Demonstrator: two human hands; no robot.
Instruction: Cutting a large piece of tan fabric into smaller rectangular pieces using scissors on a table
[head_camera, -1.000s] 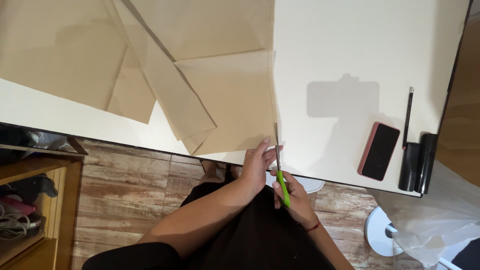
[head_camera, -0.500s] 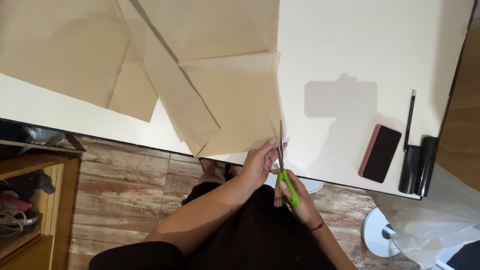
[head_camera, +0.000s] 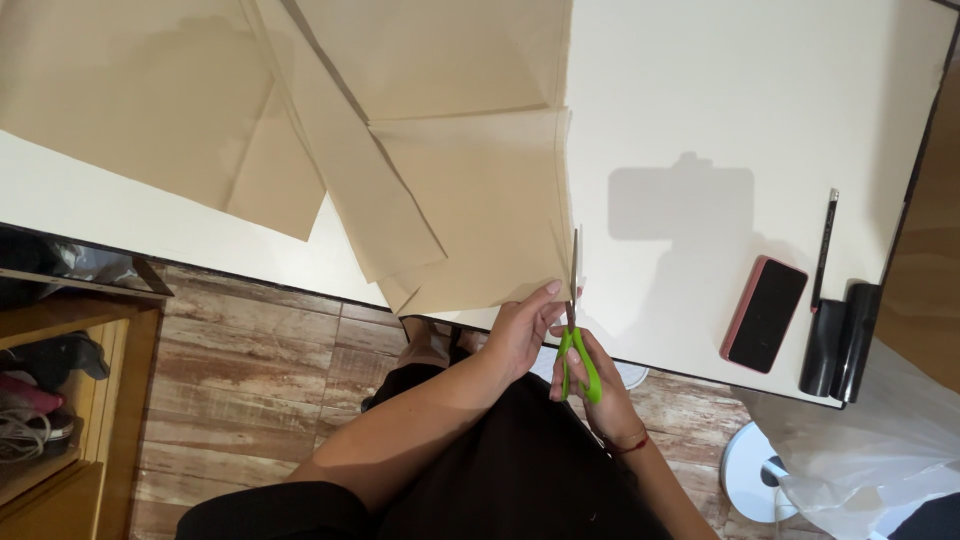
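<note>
Nearest the body, the right hand (head_camera: 598, 385) has its fingers closed through the green handles of the scissors (head_camera: 575, 335), whose blades point away and bite into the near edge of the tan paper sheet (head_camera: 480, 215). Just beside it, the left hand (head_camera: 522, 330) pinches that same edge, thumb on top and fingers curled beneath. Farther out, the sheet lies among other overlapping tan sheets (head_camera: 150, 110) on the white table (head_camera: 720, 90), with a pink-cased phone (head_camera: 765, 313), a pencil (head_camera: 825, 245) and a black cylinder (head_camera: 842, 340) well apart at the right.

The right hand (head_camera: 598, 385) works green-handled scissors (head_camera: 575, 330) into tan paper (head_camera: 480, 210) pinched by the left hand (head_camera: 525, 330).
</note>
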